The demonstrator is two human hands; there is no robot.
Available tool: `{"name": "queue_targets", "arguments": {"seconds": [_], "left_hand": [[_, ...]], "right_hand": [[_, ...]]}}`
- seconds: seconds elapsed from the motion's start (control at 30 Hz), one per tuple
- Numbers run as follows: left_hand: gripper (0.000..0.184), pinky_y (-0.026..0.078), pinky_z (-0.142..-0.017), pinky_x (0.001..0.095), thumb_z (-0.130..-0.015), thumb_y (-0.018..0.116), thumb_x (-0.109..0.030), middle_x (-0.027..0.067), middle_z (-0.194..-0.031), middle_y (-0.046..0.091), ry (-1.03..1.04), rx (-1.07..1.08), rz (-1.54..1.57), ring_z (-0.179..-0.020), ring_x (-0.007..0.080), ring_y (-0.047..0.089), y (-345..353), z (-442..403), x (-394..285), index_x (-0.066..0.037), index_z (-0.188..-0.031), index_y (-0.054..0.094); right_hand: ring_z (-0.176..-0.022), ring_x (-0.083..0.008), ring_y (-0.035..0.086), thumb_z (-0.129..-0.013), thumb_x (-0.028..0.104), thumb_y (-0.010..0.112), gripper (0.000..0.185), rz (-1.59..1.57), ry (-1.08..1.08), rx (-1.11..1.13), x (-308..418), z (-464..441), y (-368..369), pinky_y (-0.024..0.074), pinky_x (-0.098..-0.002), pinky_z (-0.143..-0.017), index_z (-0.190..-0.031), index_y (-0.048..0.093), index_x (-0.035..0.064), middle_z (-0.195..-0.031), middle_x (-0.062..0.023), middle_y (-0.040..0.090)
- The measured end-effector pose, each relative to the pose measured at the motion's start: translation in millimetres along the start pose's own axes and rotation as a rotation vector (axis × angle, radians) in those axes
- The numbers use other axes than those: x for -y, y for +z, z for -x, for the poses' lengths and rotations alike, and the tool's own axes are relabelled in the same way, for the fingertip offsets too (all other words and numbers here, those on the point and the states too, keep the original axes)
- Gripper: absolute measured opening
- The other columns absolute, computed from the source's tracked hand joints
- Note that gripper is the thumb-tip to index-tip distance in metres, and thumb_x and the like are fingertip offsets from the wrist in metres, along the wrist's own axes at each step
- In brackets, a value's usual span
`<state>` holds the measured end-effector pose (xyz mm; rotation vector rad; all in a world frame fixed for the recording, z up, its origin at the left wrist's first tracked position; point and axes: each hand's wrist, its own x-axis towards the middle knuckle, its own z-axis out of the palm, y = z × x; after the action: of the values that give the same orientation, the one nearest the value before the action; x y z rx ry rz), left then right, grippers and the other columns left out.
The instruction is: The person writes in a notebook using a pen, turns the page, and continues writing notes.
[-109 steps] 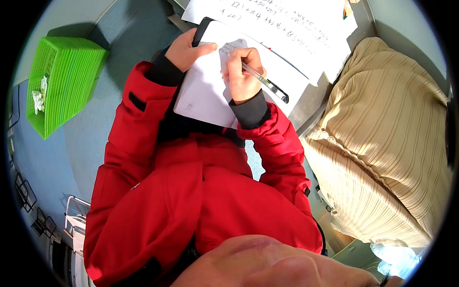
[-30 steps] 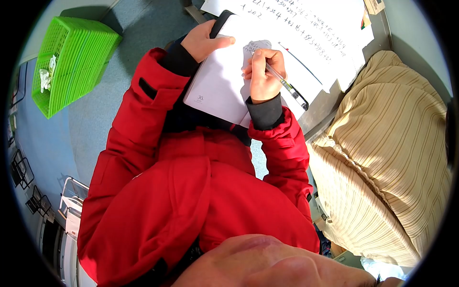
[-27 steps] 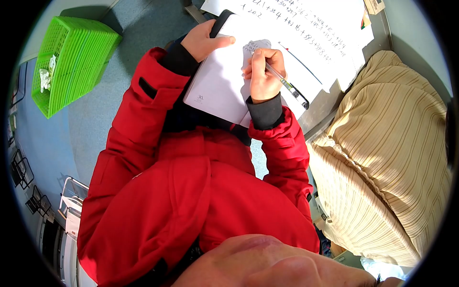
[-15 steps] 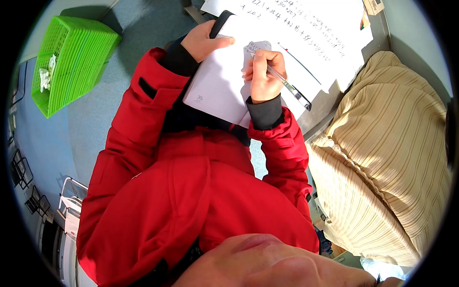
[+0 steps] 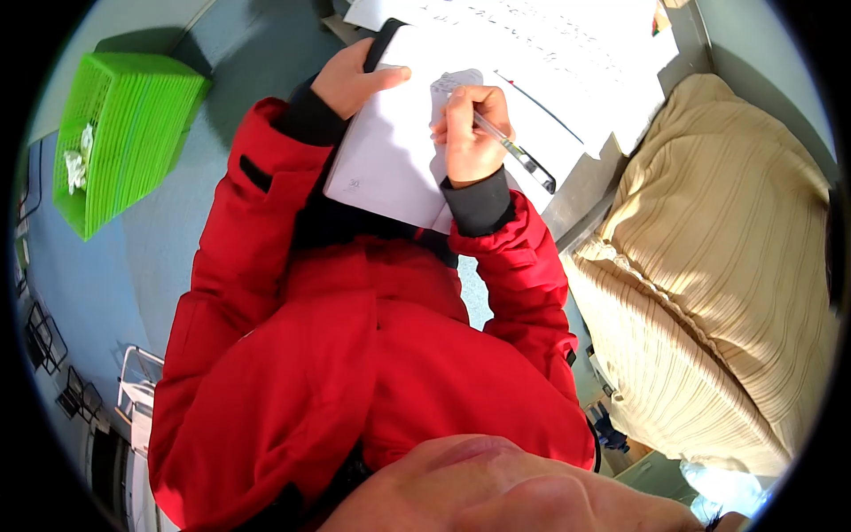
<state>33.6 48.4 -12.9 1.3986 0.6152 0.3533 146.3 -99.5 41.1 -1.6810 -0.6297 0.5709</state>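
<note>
An open notebook (image 5: 377,164) with white pages lies tilted in front of my red jacket. At its upper left edge my left hand (image 5: 355,82) grips it, the thumb stretched over the page and a black edge showing beside the fingers. My right hand (image 5: 476,133) is closed around a pen (image 5: 523,158) with a clear barrel and black end. Its tip is hidden by my fingers, close to a small greyish patch of handwriting (image 5: 454,82) on the page.
Loose papers (image 5: 567,44) with handwriting spread beyond the notebook, with a thin dark line (image 5: 542,108) beside it. A striped beige cloth (image 5: 709,204) drapes something bulky at right. Stacked green baskets (image 5: 146,133) stand at left, white crumpled material inside. A white metal frame (image 5: 137,390) is lower left.
The view has shifted slightly, so the notebook and both hands appear a little further left. The grips on notebook and pen are the same. Handwriting on the loose papers looks more blurred.
</note>
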Motion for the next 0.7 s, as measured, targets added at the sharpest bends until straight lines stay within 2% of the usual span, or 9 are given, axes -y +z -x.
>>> {"name": "queue_targets", "arguments": {"seconds": [0.17, 0.57, 0.67, 0.7], "left_hand": [[0.045, 0.048, -0.074, 0.0278, -0.083, 0.070, -0.031, 0.0078, -0.096, 0.064, -0.069, 0.002, 0.053, -0.085, 0.0145, 0.060, 1.3, 3.3, -9.0, 0.003, -0.110, 0.060], [0.050, 0.048, -0.077, 0.0280, -0.083, 0.070, -0.032, 0.0100, -0.099, 0.065, -0.068, 0.010, 0.052, -0.087, 0.0157, 0.061, 0.6, 2.9, -7.1, 0.005, -0.114, 0.057], [0.049, 0.047, -0.082, 0.0264, -0.087, 0.068, -0.026, 0.0085, -0.107, 0.063, -0.091, 0.057, 0.096, -0.094, 0.0128, 0.059, -2.3, 2.5, -2.4, 0.004, -0.122, 0.054], [0.049, 0.047, -0.081, 0.0270, -0.086, 0.069, -0.028, 0.0090, -0.105, 0.064, -0.081, 0.043, 0.092, -0.092, 0.0139, 0.060, -1.5, 2.7, -2.7, 0.004, -0.120, 0.055]], "right_hand": [[-0.047, -0.0099, 0.056, -0.093, 0.008, 0.057, 0.013, 0.035, -0.015, 0.039, 2.3, 0.2, -3.7, 0.0452, -0.0234, -0.045, -0.085, 0.050, 0.0008, -0.058, -0.0063, 0.058], [-0.048, -0.0092, 0.057, -0.092, 0.008, 0.059, 0.012, 0.007, -0.015, 0.027, 0.9, 1.1, -7.0, 0.0452, -0.0229, -0.045, -0.085, 0.052, 0.0008, -0.058, -0.0054, 0.059], [-0.048, -0.0090, 0.056, -0.092, 0.008, 0.059, 0.011, -0.006, -0.028, 0.017, 1.5, 1.3, -5.6, 0.0451, -0.0228, -0.046, -0.086, 0.054, 0.0006, -0.059, -0.0055, 0.059], [-0.049, -0.0090, 0.056, -0.092, 0.008, 0.059, 0.010, -0.012, -0.037, 0.008, 0.4, 0.8, -4.4, 0.0451, -0.0227, -0.046, -0.087, 0.054, 0.0006, -0.060, -0.0057, 0.059]]}}
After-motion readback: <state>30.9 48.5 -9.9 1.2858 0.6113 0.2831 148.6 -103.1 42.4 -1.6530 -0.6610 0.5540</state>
